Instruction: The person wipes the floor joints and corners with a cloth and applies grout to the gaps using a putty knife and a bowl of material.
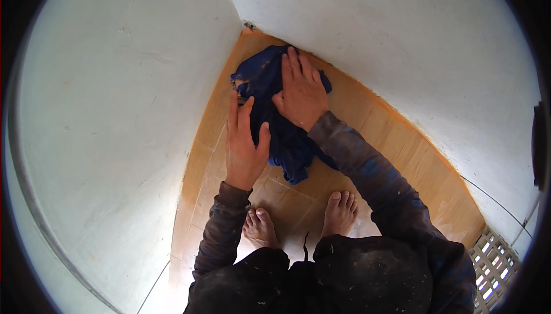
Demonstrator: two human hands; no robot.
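Observation:
A crumpled dark blue cloth (279, 139) lies on the wood-look floor (379, 124), close to the corner where two walls meet. My right hand (302, 91) rests flat on the upper part of this cloth, its fingers stretched toward the corner. At the cloth's left edge is my left hand (247, 147), fingers spread and thumb apart, with nothing gripped in it. Whether its fingertips touch the cloth or the floor, I cannot tell. A frayed or torn patch shows on the cloth just beyond the left fingertips.
Pale walls, a left wall (126, 113) and a right wall (390, 33), close in on both sides. An orange-brown strip runs along their base. My bare feet (340, 213) stand just behind the cloth. A slatted plastic crate (495, 265) sits at the lower right.

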